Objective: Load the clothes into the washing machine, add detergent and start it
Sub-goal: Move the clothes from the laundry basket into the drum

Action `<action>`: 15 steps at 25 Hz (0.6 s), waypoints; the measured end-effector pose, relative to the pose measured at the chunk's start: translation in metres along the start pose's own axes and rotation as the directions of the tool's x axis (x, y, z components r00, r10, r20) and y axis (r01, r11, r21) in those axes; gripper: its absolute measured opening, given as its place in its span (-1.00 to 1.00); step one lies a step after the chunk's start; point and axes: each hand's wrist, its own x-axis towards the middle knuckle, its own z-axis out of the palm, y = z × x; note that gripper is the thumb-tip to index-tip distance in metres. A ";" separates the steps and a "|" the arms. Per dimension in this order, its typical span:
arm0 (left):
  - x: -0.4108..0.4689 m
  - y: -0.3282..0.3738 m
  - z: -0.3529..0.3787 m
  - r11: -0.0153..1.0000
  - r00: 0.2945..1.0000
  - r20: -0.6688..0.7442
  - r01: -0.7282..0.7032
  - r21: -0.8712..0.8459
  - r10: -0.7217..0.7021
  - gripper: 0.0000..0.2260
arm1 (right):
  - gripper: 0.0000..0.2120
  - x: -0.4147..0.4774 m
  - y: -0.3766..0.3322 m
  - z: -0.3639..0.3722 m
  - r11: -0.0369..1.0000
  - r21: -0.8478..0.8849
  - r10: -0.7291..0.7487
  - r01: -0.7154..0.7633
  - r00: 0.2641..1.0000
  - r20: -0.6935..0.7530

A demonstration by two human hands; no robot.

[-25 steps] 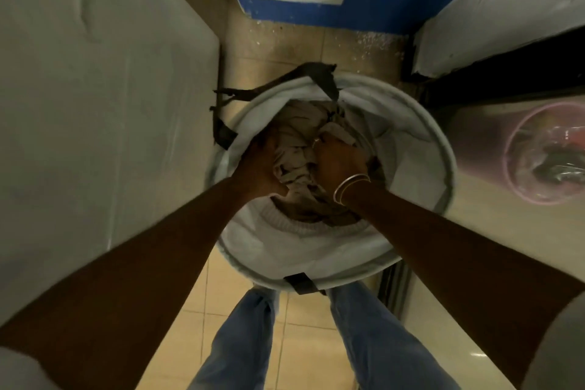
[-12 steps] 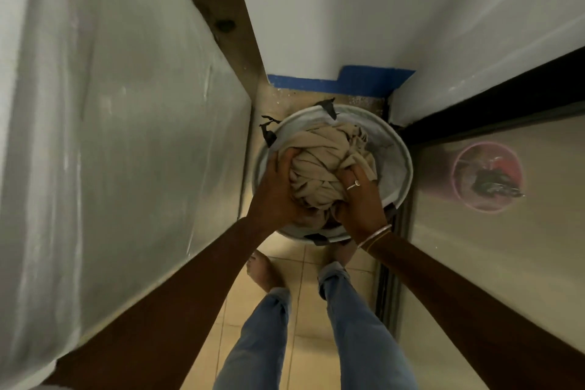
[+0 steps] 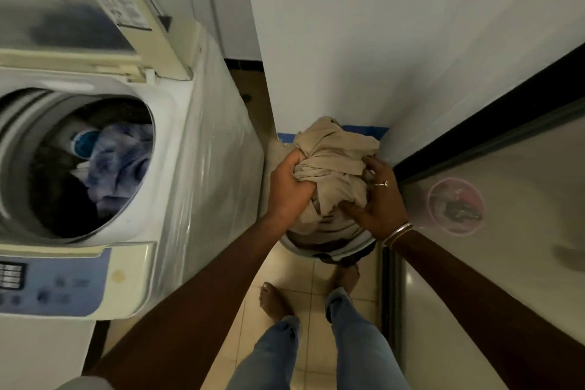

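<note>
Drum (image 3: 28,117) holds some clothes | my left fingers (image 3: 296,161) and right fingers (image 3: 374,165) clutch beige bundle (image 3: 332,152) above basket (image 3: 304,249) | pending: rest of load, detergent, start.

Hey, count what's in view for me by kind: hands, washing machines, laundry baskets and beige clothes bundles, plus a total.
Hands: 2, left hand and right hand
Washing machine: 1
Laundry basket: 1
Beige clothes bundle: 1
Total: 5

- bundle (image 3: 332,168) between left hand (image 3: 289,190) and right hand (image 3: 380,199), above hamper (image 3: 302,249)
- washer (image 3: 202,174) left of left hand, laundry (image 3: 117,161) in its drum
- bin (image 3: 430,203) right of right hand
</note>
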 end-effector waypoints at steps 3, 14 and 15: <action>-0.012 0.053 -0.013 0.993 1.000 -0.009 -0.016 -0.118 0.015 -0.84 | 0.27 -0.018 -0.019 -0.012 0.983 0.116 0.150 -0.140 0.986 -0.074; -0.035 0.236 -0.060 0.891 0.999 0.013 0.045 -0.453 -0.043 -0.84 | -0.25 0.012 -0.091 0.014 0.900 0.152 0.428 -0.408 0.893 -0.138; -0.037 0.247 -0.068 0.850 0.996 0.040 0.087 -0.520 -0.078 -0.85 | -0.18 0.024 -0.103 0.006 0.889 0.111 0.458 -0.445 0.872 -0.173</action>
